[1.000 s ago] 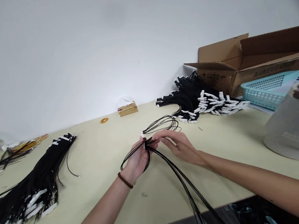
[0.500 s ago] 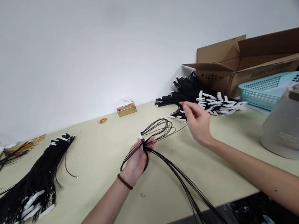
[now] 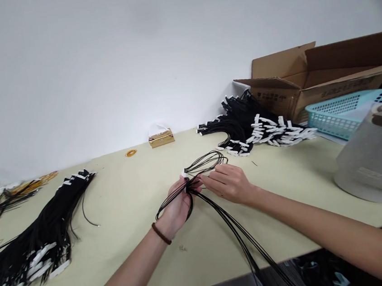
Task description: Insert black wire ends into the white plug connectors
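Observation:
My left hand (image 3: 177,204) is closed round a small bundle of thin black cables (image 3: 232,229) at the middle of the beige table (image 3: 132,203). The cables loop behind the hand, and their long ends trail off the front edge. White connectors (image 3: 184,175) stick up by my left thumb. My right hand (image 3: 226,182) lies against the same bundle from the right, its fingers pinched at the point where my left hand grips it.
A large heap of black cables with white connectors (image 3: 34,241) lies at the left. Another heap (image 3: 254,127) sits at the back right beside an open cardboard box (image 3: 310,80), a blue basket (image 3: 345,113) and a grey tub (image 3: 377,160). A small gold box (image 3: 161,138) stands by the wall.
My right hand went out to the heap at the back right half a second ago and has come back to the bundle. My left hand has stayed in place.

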A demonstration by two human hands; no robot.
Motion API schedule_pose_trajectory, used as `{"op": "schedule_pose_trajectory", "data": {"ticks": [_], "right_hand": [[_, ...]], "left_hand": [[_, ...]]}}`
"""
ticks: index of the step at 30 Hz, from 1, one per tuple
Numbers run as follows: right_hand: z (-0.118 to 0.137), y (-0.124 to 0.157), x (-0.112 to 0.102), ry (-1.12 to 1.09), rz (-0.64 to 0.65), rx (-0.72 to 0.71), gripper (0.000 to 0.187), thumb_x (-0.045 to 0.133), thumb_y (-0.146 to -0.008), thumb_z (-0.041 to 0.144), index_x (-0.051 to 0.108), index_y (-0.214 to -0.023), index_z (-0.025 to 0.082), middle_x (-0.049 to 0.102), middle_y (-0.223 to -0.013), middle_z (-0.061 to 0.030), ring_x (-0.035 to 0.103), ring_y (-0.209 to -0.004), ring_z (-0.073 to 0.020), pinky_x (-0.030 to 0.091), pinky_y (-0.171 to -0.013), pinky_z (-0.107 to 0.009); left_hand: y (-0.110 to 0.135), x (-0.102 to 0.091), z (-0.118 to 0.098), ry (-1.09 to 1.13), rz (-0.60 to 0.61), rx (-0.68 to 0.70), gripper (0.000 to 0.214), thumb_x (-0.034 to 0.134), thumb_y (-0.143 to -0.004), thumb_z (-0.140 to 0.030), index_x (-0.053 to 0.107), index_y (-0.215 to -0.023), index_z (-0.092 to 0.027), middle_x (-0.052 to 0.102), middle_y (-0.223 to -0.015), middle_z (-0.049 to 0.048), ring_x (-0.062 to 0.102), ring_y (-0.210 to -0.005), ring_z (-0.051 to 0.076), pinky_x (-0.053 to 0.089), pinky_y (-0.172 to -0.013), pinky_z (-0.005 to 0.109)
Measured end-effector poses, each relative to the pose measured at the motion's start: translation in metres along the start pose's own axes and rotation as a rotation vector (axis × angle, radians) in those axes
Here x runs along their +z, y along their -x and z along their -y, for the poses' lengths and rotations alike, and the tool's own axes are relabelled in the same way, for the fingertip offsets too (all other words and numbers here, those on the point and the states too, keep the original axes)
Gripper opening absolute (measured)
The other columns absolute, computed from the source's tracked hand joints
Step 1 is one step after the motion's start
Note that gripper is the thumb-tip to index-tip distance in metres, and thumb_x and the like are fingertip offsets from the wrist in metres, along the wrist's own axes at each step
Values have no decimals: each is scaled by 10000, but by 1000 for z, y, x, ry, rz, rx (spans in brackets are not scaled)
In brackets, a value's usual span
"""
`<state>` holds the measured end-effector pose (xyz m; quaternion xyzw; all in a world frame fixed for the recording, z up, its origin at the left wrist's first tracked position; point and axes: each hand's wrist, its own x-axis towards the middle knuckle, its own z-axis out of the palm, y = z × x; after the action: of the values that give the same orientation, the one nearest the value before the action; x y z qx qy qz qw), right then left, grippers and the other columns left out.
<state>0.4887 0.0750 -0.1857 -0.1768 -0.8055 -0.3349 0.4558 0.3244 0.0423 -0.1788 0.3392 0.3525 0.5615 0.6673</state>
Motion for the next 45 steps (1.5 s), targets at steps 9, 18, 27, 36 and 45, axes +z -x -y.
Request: {"op": "schedule_pose_trajectory", "data": {"ticks": [9,18,27,36,45], "right_hand": [[0,-1,1,-2,-6,38,70,578,-811,142,555,-749,165,467,-561,21,345,-576,-110,265,-536,-257],[1,-1,1,-24,1,46,44,579,-811,151,564,-770,151,476,-565,18,360,-586,-114,270,-547,-252],[3,0,2,-39,68,48,134,516,-837,146,537,-706,168,468,-576,16,377,-584,-109,264,-541,-256],[3,0,3,-64,32,137,124,509,-836,138,548,-721,161,445,-557,10,350,-579,-118,260,-543,-255],[4,0,3,-73,63,137,150,487,-839,136,526,-697,162,448,-576,1,346,-606,-125,269,-559,-262]], "left_hand": [[1,1,1,-26,17,14,212,536,-784,-339,621,-757,-148,678,-754,55,618,-742,165,459,-744,300],[0,0,1,-15,10,21,241,576,-755,-367,621,-773,-132,682,-774,71,620,-750,166,459,-765,308],[1,1,1,9,19,36,230,560,-773,-354,617,-788,-131,686,-842,74,618,-772,170,462,-783,333],[2,2,2,-58,11,72,291,595,-736,-403,614,-822,-126,678,-859,74,622,-833,190,466,-762,327],[5,6,0,-99,19,88,236,563,-768,-370,599,-822,-144,669,-865,64,612,-849,204,450,-673,285]]}}
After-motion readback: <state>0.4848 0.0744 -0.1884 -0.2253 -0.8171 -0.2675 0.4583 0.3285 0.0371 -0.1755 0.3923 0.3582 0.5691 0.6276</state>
